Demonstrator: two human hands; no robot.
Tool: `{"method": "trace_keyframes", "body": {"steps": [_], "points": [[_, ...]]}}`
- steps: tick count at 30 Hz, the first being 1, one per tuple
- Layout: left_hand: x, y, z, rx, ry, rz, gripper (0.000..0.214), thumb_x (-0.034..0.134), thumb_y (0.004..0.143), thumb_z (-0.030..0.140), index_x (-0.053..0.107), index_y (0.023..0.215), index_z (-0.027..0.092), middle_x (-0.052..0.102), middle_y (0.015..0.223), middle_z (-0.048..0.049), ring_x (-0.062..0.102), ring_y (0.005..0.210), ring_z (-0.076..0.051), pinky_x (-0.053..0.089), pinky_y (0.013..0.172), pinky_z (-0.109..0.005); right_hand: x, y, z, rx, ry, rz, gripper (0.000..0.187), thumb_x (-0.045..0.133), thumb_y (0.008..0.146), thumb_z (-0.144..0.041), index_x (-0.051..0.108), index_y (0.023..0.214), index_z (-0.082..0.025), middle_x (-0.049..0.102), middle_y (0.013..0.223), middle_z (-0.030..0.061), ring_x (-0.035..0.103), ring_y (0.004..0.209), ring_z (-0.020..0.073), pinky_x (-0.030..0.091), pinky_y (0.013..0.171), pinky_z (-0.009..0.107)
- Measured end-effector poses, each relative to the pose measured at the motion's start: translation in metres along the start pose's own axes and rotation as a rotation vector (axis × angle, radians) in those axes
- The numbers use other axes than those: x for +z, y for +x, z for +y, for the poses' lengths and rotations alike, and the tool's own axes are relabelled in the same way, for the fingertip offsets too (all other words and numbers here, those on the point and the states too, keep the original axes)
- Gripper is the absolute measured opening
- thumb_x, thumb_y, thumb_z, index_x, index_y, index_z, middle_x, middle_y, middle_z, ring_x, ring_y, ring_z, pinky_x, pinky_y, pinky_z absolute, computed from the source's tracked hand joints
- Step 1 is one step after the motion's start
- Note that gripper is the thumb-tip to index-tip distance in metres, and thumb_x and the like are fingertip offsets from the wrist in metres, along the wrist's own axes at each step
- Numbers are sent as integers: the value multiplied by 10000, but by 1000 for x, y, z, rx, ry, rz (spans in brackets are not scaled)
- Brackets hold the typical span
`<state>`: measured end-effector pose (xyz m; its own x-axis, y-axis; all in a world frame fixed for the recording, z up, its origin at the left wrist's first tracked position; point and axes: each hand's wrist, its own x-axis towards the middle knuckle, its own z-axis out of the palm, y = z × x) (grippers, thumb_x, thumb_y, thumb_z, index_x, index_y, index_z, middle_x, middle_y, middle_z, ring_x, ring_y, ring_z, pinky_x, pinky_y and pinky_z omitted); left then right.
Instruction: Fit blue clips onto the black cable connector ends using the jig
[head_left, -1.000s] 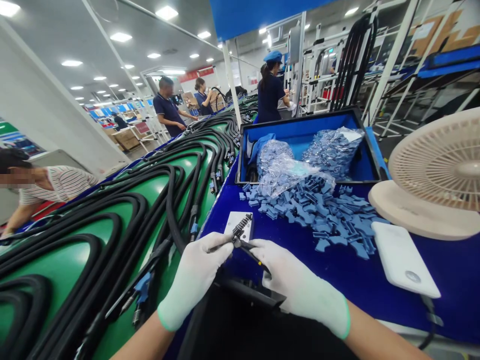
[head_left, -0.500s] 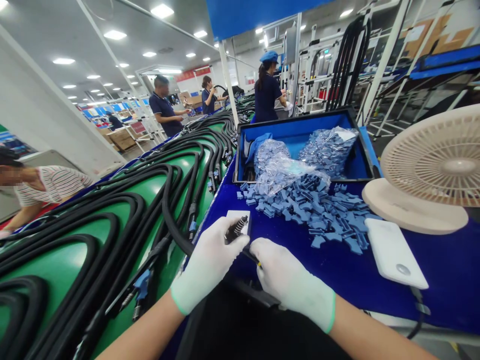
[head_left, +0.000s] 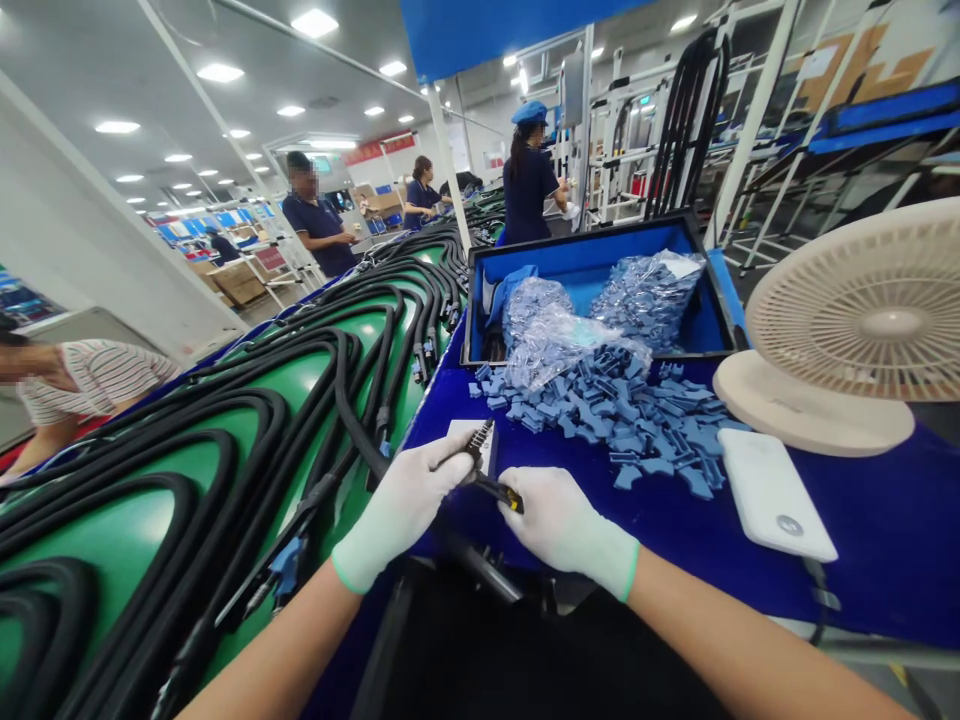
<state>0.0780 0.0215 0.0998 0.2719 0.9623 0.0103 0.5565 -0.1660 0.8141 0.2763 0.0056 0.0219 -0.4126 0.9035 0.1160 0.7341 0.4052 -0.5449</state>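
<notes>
My left hand (head_left: pixel 405 505), in a white glove, is closed around the end of a black hose (head_left: pixel 364 445), with a dark ribbed tip (head_left: pixel 478 437) sticking out past the thumb. Opposite it, my gloved right hand (head_left: pixel 559 515) grips a thin black piece with a yellow mark (head_left: pixel 511 497). That piece reaches toward the left hand's fingers; whether it joins the hose end is hidden. Just behind the left fingertips a white block (head_left: pixel 489 462) lies on the blue table. Below the hands is a dark tube (head_left: pixel 491 575), blurred.
Many black hoses (head_left: pixel 225 400) lie along the green conveyor (head_left: pixel 307 370) at left. Loose blue clips (head_left: pixel 600 415) are heaped before a black-rimmed blue bin (head_left: pixel 577 285) holding bagged clips. A fan (head_left: pixel 814 405) and a white power bank (head_left: pixel 776 495) stand at right. Several co-workers are beyond.
My right hand has drawn slightly down and apart from the left, showing more of the thin black piece and its yellow mark. The left hand has shifted slightly left, still gripping the hose.
</notes>
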Motion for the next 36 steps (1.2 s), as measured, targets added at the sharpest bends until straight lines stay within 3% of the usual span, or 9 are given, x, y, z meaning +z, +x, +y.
{"method": "trace_keyframes", "body": {"steps": [6, 9, 13, 16, 18, 24, 32, 34, 36], "points": [[3, 9, -17, -66, -388, 21, 555, 720, 872, 432, 670, 1330, 124, 756, 1173, -116, 713, 1008, -274, 560, 924, -370, -31, -21, 15, -51, -107, 48, 425, 491, 869, -39, 643, 1253, -142, 680, 1192, 152, 606, 1133, 272, 415, 1015, 414], [2, 12, -21, -98, -464, 95, 636, 752, 841, 441, 642, 1350, 75, 751, 1103, -150, 718, 899, -254, 576, 837, -373, -39, -33, 14, 13, -66, 128, 556, 691, 816, -152, 599, 1364, -142, 616, 1324, 177, 537, 1244, 345, 379, 1092, 514], [2, 8, -11, -73, -318, 56, 505, 711, 873, 369, 676, 1325, 144, 736, 1203, -111, 696, 1057, -273, 542, 972, -399, -21, -45, -11, 169, 675, -11, 860, 896, 650, -358, 545, 1424, -228, 664, 1289, 105, 654, 1118, 298, 532, 959, 431], [8, 2, -3, -1, -84, -47, 377, 671, 864, 273, 741, 1233, 232, 731, 1255, -47, 643, 1191, -280, 475, 1090, -403, 0, -45, -27, 411, 1204, 10, 614, 775, 766, -358, 581, 1311, -152, 735, 1014, 88, 732, 801, 235, 594, 689, 361], [13, 0, 0, 49, 28, -162, 341, 639, 862, 246, 770, 1178, 248, 749, 1199, -40, 655, 1147, -280, 489, 1062, -403, 6, -42, -28, 500, 1327, 116, 468, 728, 778, -326, 625, 1185, -119, 724, 870, 66, 727, 703, 223, 604, 658, 370], [26, 2, 6, 206, 192, -374, 258, 586, 907, 223, 796, 1053, 258, 718, 967, -33, 638, 923, -233, 497, 847, -346, -5, -42, -13, 507, 1064, 278, 595, 737, 601, -136, 673, 1191, -187, 732, 979, 41, 694, 867, 246, 586, 761, 369], [37, -6, -8, 524, 321, -379, 277, 490, 982, 165, 761, 1009, 211, 580, 839, -31, 549, 749, -169, 441, 703, -306, -8, -47, -5, 315, 1280, 44, 860, 665, 601, -38, 515, 1425, -237, 651, 1032, 8, 645, 753, 157, 531, 687, 302], [38, -2, -15, 517, 226, -405, 257, 527, 966, 174, 765, 1046, 226, 603, 865, -34, 578, 792, -174, 469, 740, -309, -10, -48, -4, 295, 1290, 15, 867, 683, 593, -36, 519, 1421, -232, 646, 1045, 14, 654, 753, 161, 536, 681, 304], [40, 5, -21, 358, 81, -390, 344, 667, 870, 172, 722, 1197, 262, 642, 971, -29, 616, 879, -188, 505, 802, -322, -11, -49, -5, 264, 1250, 57, 821, 689, 611, -38, 549, 1396, -235, 663, 1062, 24, 664, 836, 184, 538, 708, 301]]}}
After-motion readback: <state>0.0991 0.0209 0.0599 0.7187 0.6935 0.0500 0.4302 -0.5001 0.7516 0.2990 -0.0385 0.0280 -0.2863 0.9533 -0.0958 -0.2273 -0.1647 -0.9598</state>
